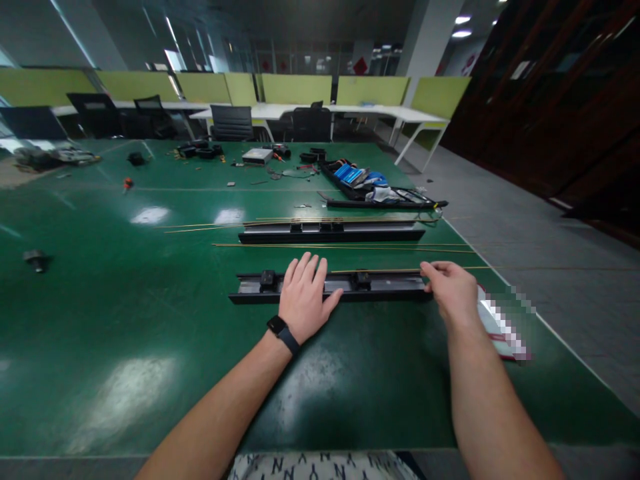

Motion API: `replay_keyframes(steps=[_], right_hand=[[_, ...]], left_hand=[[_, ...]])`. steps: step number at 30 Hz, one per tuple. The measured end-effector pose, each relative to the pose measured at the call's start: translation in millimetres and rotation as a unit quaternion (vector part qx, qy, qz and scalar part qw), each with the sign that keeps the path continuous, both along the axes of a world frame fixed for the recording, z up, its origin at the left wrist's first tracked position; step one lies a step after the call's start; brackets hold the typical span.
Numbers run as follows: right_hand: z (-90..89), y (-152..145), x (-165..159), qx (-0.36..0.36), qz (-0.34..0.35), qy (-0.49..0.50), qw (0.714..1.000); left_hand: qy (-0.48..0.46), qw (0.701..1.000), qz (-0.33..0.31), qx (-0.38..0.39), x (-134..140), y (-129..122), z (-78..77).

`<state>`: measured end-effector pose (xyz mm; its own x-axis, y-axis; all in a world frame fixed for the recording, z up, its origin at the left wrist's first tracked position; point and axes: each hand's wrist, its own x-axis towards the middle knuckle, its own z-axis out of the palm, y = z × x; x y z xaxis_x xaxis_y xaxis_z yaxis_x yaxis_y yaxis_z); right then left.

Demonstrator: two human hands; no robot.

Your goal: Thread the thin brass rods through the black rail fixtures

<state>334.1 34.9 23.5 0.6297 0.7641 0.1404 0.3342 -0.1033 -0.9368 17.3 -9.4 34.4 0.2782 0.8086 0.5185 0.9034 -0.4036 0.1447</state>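
Observation:
A long black channel rail (395, 293) lies crosswise on the green table in front of me. Two small black blocks sit in it, one (268, 281) near its left end and another (362, 281) right of the middle. My left hand (304, 300), wearing a dark wristband, rests flat across the rail between the blocks, fingers stretched out. At the rail's right end, my right hand (453, 287) pinches a thin brass-coloured rod (387, 271). This rod runs along the rail's far edge and continues past the hand to the right.
A second black rail (380, 235) lies farther back, with more thin rods (300, 245) near it. A black tray (345, 190) holds blue packets. A clear plastic bag (500, 327) lies beside my right forearm, near the table's right edge. Several small parts are scattered behind.

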Motion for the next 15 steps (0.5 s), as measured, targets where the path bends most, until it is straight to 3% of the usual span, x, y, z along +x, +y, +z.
replay_keyframes(steps=[6,15], right_hand=[[-9.7,4.6,7.0,-0.002,0.001,-0.01,1.0],[-11.2,6.9,15.7,0.006,-0.014,-0.031,0.999]], left_hand=[[0.047,0.996,-0.067,-0.025,36.4,-1.4,4.3],[0.069,0.994,-0.073,-0.037,62.7,3.1,-4.8]])
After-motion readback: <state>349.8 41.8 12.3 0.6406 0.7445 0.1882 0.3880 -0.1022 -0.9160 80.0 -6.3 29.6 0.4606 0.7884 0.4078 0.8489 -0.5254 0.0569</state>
